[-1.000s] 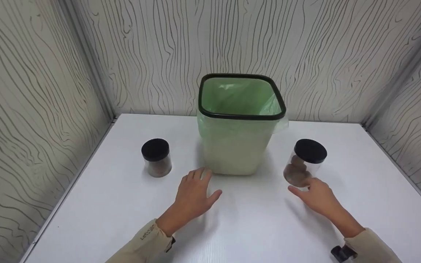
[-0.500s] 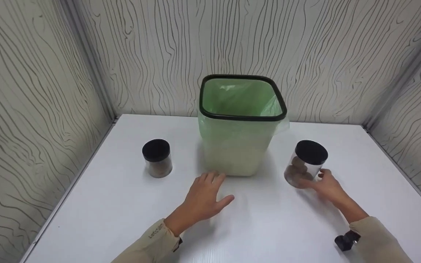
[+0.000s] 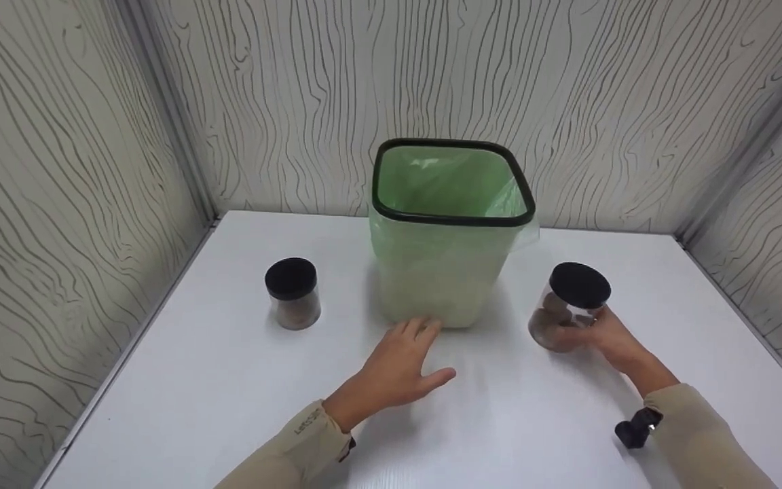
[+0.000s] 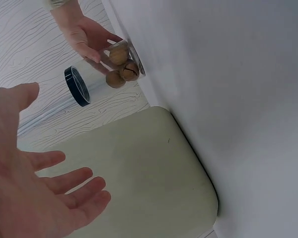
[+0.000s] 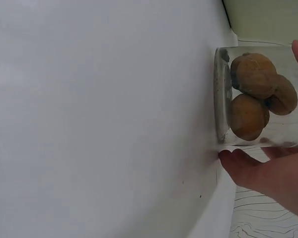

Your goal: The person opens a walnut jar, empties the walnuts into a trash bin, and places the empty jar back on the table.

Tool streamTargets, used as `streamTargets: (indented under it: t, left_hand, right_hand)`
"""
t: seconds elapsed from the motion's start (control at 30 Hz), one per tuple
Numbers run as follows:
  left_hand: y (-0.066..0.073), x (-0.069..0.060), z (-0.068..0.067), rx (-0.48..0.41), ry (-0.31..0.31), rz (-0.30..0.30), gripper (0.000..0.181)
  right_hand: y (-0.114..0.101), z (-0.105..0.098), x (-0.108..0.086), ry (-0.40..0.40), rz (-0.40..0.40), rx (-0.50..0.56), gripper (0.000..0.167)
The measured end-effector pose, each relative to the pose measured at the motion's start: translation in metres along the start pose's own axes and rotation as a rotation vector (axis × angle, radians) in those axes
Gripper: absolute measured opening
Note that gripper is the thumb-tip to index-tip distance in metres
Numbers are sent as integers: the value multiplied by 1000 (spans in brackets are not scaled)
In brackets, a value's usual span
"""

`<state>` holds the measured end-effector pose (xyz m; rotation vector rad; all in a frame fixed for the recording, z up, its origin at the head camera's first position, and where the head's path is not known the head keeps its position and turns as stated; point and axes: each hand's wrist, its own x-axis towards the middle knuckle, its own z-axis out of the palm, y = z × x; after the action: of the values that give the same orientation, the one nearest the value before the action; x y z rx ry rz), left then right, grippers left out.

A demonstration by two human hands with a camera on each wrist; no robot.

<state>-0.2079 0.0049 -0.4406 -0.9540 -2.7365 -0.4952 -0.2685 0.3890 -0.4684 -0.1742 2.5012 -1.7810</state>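
Observation:
A clear jar (image 3: pixel 544 318) with a black lid (image 3: pixel 580 285) stands upright on the right of the white table. Several round brown walnuts (image 5: pixel 256 74) lie at its bottom. My right hand (image 3: pixel 613 341) grips the jar low down, with the thumb on the near side and the fingers round the right side. My left hand (image 3: pixel 396 363) hovers in front of a pale green waste bin (image 3: pixel 437 272), fingers spread and thumb out, holding nothing. In the left wrist view, its palm and fingers (image 4: pixel 77 181) are extended, apart from the jar.
A smaller black-lidded jar (image 3: pixel 294 309) with brown contents stands on the left of the table (image 3: pixel 180 380). The bin has a black rim (image 3: pixel 455 219) and a green bag liner (image 3: pixel 445 180). Wood-patterned walls (image 3: pixel 282 88) enclose the table's back and sides.
My right hand has moved up against the jar, its fingers passing round the right side to grip it. My left hand has drifted right along the front of the bin.

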Motion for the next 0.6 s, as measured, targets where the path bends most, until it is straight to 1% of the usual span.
streamTargets:
  t: [0.1,0.2,0.3,0.5,0.6]
  left_hand:
    - [2,2,0,-2,3,26,68]
    - [3,4,0,-7,13,44,68]
    - [3,6,0,-27,22,47,68]
    - [0,10,1,-77,15,15,71]
    - [-1,12,1,-94,9,-2,72]
  right_hand:
    - [2,-1,3,-25,-46,74,71]
    - [3,-3,3,-38,-85,102,67]
    - [3,-2,2,-43,-102,70,63]
    - [-1,6,-5,-37,-95,-41,68]
    - [-3,12,-10,-49,-100,-68,69]
